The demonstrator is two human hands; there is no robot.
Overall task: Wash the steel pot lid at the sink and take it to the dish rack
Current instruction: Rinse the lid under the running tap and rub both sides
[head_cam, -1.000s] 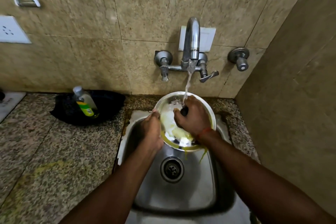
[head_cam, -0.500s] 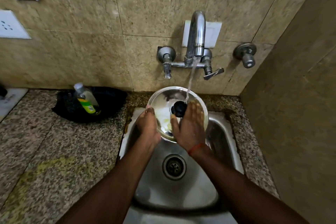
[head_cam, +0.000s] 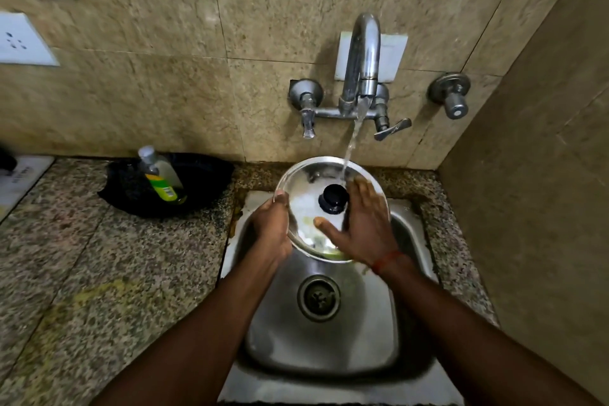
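The steel pot lid with its black knob is tilted over the back of the steel sink, knob side facing me. Water from the tap falls on the lid next to the knob. My left hand grips the lid's left rim. My right hand lies flat on the lid's right side, fingers spread, thumb below the knob. Yellowish suds cling to the lid's lower edge. No dish rack shows in the view.
A dish soap bottle lies in a black pan on the granite counter left of the sink. A side wall stands close on the right. The drain is open. A wall valve juts out right of the tap.
My right hand let go of the knob and now rubs flat over the lid's right side. The lid turned more upright under the stream, and much of the yellow soap has washed off.
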